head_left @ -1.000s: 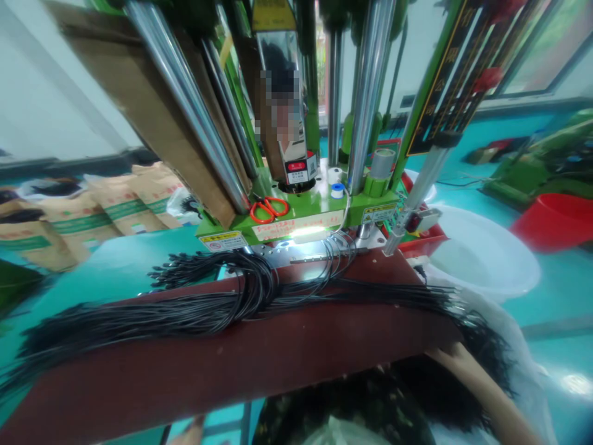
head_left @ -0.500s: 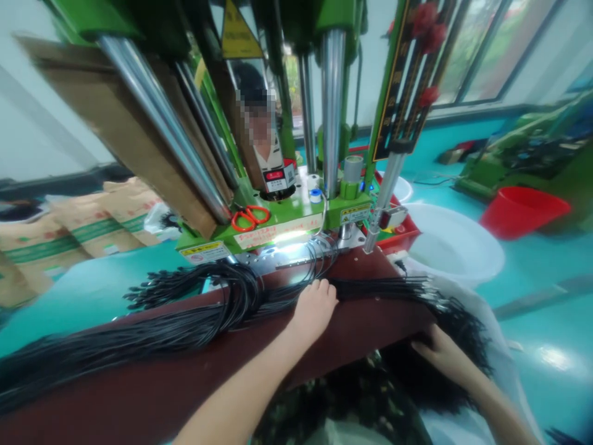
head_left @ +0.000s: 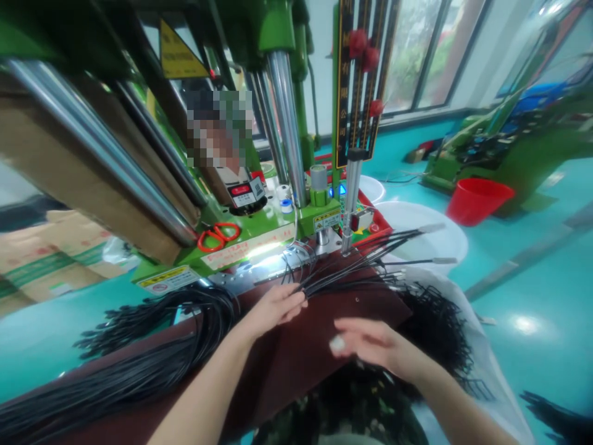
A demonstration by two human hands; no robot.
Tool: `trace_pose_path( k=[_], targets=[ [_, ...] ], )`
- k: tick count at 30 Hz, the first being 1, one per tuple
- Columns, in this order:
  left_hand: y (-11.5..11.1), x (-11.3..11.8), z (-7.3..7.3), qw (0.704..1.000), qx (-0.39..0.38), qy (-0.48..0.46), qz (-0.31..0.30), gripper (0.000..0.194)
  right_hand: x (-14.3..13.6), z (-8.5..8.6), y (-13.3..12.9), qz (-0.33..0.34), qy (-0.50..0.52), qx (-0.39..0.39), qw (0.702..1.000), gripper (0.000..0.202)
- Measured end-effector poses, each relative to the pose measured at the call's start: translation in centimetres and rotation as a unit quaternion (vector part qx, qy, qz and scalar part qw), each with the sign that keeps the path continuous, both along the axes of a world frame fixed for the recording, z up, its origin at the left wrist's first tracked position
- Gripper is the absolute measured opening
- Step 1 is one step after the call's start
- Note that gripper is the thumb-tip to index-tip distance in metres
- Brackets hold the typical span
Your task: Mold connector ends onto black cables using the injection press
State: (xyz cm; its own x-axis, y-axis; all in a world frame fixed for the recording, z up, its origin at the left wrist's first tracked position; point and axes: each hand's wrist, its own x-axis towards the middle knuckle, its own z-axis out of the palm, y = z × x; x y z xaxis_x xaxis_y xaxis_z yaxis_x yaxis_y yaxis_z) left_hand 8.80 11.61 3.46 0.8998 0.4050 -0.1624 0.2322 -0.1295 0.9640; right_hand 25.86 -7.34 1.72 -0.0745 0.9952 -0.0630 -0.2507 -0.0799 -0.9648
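Note:
My left hand point(head_left: 282, 304) is closed round a bunch of thin black cables point(head_left: 343, 276) over the brown tabletop point(head_left: 296, 352). The right ends of these cables fan out and rise, with grey tips beyond the table's edge. My right hand point(head_left: 370, 346) is above the table to the right, its fingers apart; a small whitish piece, unclear to me, shows at the thumb. A thick looped bundle of black cables point(head_left: 115, 364) lies on the left of the table. More black cable ends point(head_left: 440, 327) hang at the right in a white bag.
Behind the table stands a green press point(head_left: 259, 238) with steel columns; orange-handled scissors point(head_left: 217, 237) lie on it. A white tub point(head_left: 445, 238), a red bucket point(head_left: 479, 201) and paper sacks point(head_left: 69, 247) stand on the floor. A person's head and chest appear within the machine.
My right hand has come up from the hanging cable ends to above the table. Some cables near my left hand have lifted and spread. The view has shifted to the right.

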Motion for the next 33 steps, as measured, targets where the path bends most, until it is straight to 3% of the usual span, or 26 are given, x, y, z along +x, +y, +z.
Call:
trace_pose_path(
  k=[4,7,11,14,16,18,22,26,30,33],
  targets=[
    [-0.5,0.1,-0.1,0.998,-0.068,-0.011,-0.001,0.035,-1.2,-0.4,4.5,-0.124,0.198,0.07,0.97,0.038],
    [-0.7,0.7,-0.5,0.999,-0.035,-0.013,0.028,0.035,-1.1,0.1,6.3,-0.186,0.249,0.093,0.946,0.037],
    [-0.6,0.9,-0.8,0.977,0.157,-0.034,0.138,0.03,0.0,0.0,6.2,-0.26,0.186,0.034,0.947,0.033],
    [-0.4,0.7,-0.6,0.959,0.207,-0.035,0.188,0.028,0.8,-0.6,5.2,-0.167,-0.001,-0.078,0.983,0.035],
    [-0.4,0.4,-0.4,0.966,0.186,-0.032,0.175,0.03,1.1,-0.7,4.8,-0.083,-0.098,-0.113,0.985,0.041],
    [-0.4,0.2,-0.1,0.976,0.156,-0.035,0.147,0.032,1.2,-0.6,4.9,-0.057,-0.094,-0.093,0.99,0.036],
    [-0.4,0.1,-0.3,0.988,0.104,-0.042,0.109,0.034,1.1,0.0,6.2,-0.134,0.049,0.016,0.99,0.034],
    [-0.3,0.4,-0.9,0.994,0.059,-0.02,0.085,0.037,1.9,1.3,7.7,-0.185,0.204,0.14,0.951,0.032],
    [-0.7,1.0,-1.7,0.998,0.041,0.006,0.054,0.038,3.2,2.3,7.9,-0.235,0.209,0.171,0.934,0.023],
    [-1.6,1.3,-2.2,0.995,0.069,0.07,-0.03,0.035,3.5,2.2,7.2,-0.282,0.148,0.131,0.939,0.016]
  ],
)
